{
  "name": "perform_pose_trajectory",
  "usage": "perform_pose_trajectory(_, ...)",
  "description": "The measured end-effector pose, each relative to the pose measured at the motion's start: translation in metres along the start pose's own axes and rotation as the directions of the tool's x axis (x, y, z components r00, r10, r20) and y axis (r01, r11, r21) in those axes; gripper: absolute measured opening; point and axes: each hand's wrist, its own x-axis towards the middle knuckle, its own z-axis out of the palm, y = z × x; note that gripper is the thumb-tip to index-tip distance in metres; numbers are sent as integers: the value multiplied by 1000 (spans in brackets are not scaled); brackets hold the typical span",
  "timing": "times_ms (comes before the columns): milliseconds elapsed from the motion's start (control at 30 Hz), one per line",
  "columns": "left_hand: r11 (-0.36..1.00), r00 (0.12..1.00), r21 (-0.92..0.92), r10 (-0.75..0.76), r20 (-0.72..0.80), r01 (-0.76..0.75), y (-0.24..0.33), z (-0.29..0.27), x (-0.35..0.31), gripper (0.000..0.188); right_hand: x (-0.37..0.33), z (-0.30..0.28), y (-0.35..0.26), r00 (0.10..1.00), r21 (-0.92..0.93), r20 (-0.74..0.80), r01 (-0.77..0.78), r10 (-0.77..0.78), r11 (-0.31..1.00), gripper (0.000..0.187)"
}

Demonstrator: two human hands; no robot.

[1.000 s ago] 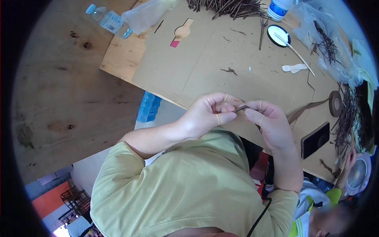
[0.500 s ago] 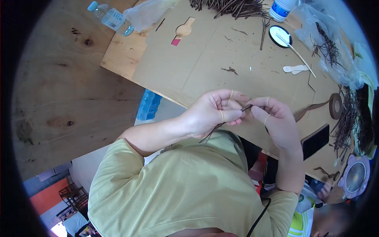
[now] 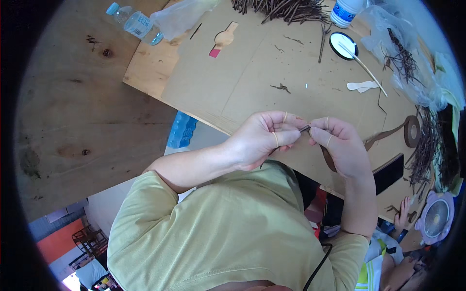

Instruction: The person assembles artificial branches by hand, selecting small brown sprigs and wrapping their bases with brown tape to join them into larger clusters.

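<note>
My left hand [image 3: 267,137] is closed on a thin brown twig-like stem [image 3: 305,129], whose tip sticks out between thumb and forefinger. Its lower end shows beneath the palm. Close beside it, my right hand [image 3: 343,143] pinches at that tip. A brown tape strip [image 3: 328,159] hangs in a loop under my right hand and runs to a brown tape roll [image 3: 412,131] on the right. The tape's end is hidden by my fingers. Thin pale bands circle several fingers of both hands.
A cardboard sheet [image 3: 252,72] covers the table. Brown twigs [image 3: 281,10], a white bottle [image 3: 343,14], a dish with a stick [image 3: 342,44] and wooden spatulas [image 3: 361,86] lie beyond. On the right are a phone [image 3: 388,173], a fan [image 3: 435,217] and another person's hand [image 3: 402,213].
My left hand has turned the stem, so less of its lower end shows. More tape hangs under my right hand. The other person's hand has risen at the table's right edge.
</note>
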Motion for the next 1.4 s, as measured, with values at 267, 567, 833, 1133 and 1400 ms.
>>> perform_pose_trajectory(267, 1000, 1000, -1, -23, -12, 23, 0, 0, 7, 22, 9, -7, 4, 1000, 2, 14, 18, -18, 1000, 14)
perform_pose_trajectory(567, 966, 991, -225, -132, -7, 127, 6, -8, 44, 13, 43, -54, 5, 960, -292, -218, 106, -174, 951, 17)
perform_pose_trajectory(833, 936, 979, -303, -141, 145, 180, 26, -10, 86, 12, 112, -148, 1, 464, -958, -280, -75, -840, 278, 21)
perform_pose_trajectory(1133, 933, 973, -303, -145, 181, 195, 41, -12, 127, 11, 113, -152, -7, 596, -861, -237, 237, -767, 450, 10)
perform_pose_trajectory(1400, 924, 964, -320, -140, 227, 209, 41, -24, 133, 11, 83, -120, -26, 600, -836, 47, 461, -799, 297, 9)
